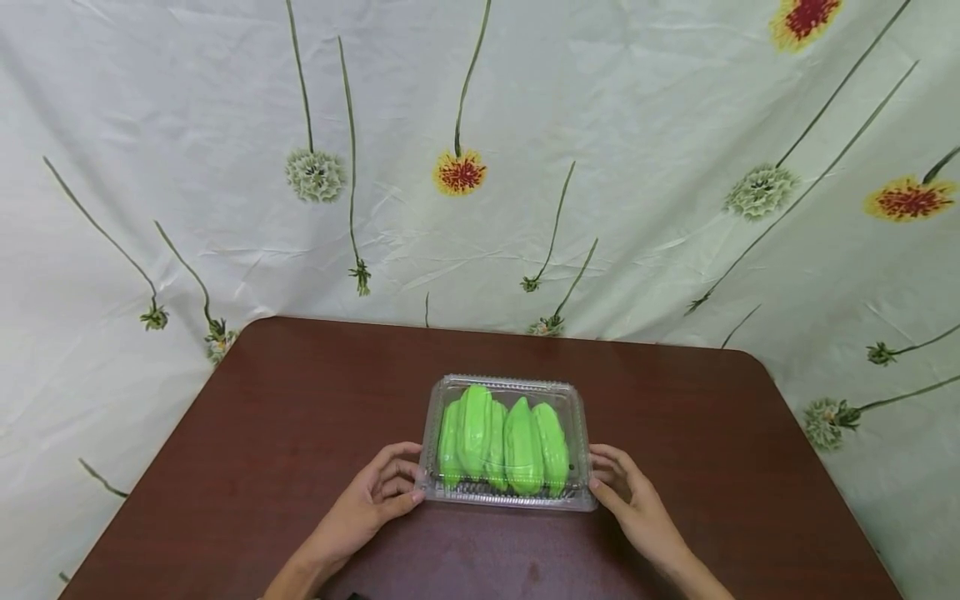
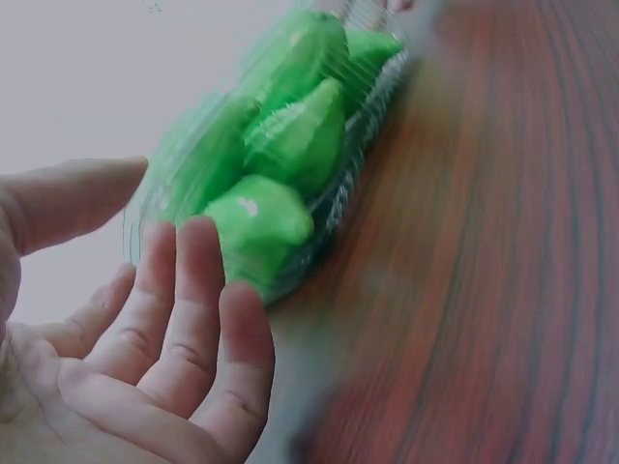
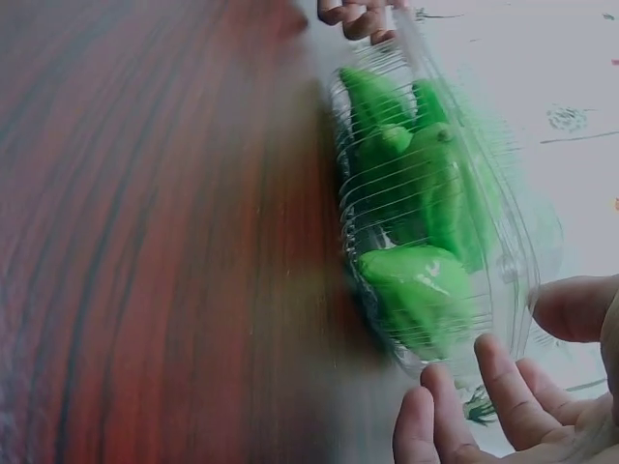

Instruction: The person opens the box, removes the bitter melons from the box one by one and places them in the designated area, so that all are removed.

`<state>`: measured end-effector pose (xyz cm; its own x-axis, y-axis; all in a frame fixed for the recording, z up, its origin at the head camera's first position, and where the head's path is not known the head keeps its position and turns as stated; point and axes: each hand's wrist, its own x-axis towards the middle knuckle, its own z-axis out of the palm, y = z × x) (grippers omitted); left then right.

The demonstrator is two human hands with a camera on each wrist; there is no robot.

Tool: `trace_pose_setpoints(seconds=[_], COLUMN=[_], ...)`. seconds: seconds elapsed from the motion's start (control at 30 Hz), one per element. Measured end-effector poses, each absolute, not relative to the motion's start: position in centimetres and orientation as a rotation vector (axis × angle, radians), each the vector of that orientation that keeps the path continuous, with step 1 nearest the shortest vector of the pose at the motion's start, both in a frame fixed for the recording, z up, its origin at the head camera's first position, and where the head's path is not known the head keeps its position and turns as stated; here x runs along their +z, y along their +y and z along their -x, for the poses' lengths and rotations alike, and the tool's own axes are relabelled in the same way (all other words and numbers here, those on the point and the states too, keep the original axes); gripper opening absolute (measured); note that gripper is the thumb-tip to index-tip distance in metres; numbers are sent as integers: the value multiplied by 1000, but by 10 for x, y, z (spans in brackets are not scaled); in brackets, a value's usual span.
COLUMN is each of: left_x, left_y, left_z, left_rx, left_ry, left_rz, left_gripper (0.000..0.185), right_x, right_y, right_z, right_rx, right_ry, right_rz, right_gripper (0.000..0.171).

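A clear plastic clamshell box (image 1: pixel 513 502) lies on the table with its lid down. Inside are several bright green ridged fruits (image 1: pixel 522 446), shaped like star fruit, lying side by side. My left hand (image 1: pixel 367 504) is at the box's left end, thumb and fingertips right at its edge. In the left wrist view those fingers (image 2: pixel 198 319) are loosely extended, apart from each other, not curled round the plastic. At the opposite end is my right hand (image 1: pixel 637 508), its fingertips against the side. The right thumb (image 3: pixel 575 307) meets the lid's edge in the right wrist view.
The dark reddish-brown wooden table (image 1: pixel 315 400) has rounded far corners and extends on both sides of the box. Behind it hangs a white cloth (image 1: pixel 637 125) printed with flowers on long stems, reaching down to the table's back edge.
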<state>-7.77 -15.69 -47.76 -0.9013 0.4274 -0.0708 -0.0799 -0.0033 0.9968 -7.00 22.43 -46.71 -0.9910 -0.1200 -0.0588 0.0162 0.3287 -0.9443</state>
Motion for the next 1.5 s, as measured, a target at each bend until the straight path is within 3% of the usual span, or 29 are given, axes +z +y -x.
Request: trace_pose_setpoints(seconds=[0.2,0.43,0.8,1.13,1.5], left_x=[-478,-475,-464,-465,-464], left_y=[-156,-153,-144,-127,-120], left_z=[76,74,68,62,62], left_rx=[2045,2078,2073,2123,2121], left_ry=[1804,1782,1803,1977,2028], left_rz=[-278,-177,11,143,269], left_gripper=[61,61,63,53,46], right_x=[-466,-467,-468,-462,-457], right_y=[223,225,232,222,221], right_z=[69,69,67,65,63], right_rx=[-1865,-1950,-2045,-2069,-2056], right_ry=[2279,2170,2014,2049,2058], right_rz=[-44,-20,84,-252,-248], right_gripper=[40,37,52,42,31])
